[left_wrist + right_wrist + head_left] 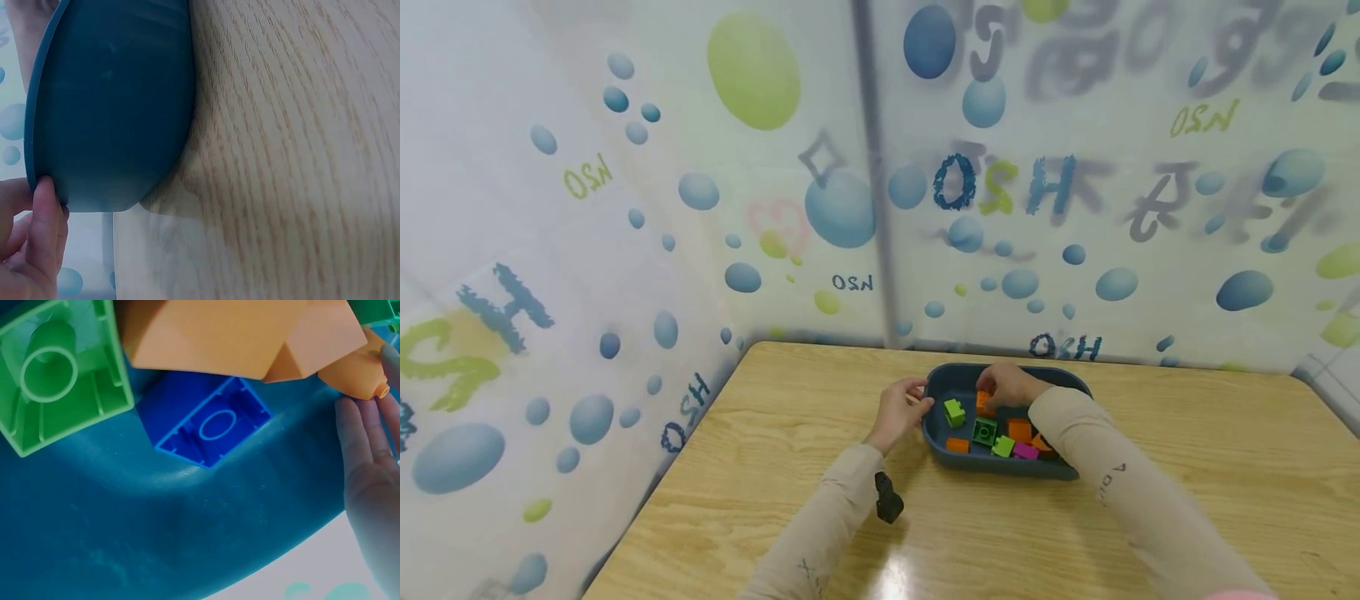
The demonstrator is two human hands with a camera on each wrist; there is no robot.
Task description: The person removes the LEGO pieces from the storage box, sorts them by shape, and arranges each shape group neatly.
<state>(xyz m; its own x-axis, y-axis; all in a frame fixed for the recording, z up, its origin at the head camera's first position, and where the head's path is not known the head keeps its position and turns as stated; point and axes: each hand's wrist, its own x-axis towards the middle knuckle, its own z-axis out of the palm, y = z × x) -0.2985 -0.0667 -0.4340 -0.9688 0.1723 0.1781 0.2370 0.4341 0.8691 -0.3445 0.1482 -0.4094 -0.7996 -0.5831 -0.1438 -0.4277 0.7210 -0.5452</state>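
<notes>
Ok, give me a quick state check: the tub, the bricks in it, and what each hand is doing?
Blue tub: upright on the wooden table, holding loose bricks.
Bricks: lying loose and unstacked; a green brick and a blue brick lie hollow side up.
Orange brick: in the tub, under the right hand's fingers.
Left hand: fingers on the tub's left rim.
Right hand: inside the tub, reaching the orange brick; grasp unclear.

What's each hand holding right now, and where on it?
Left hand grips the blue tray by its left rim. Right hand is on an orange brick inside the tray; the exact hold cannot be told.
</notes>
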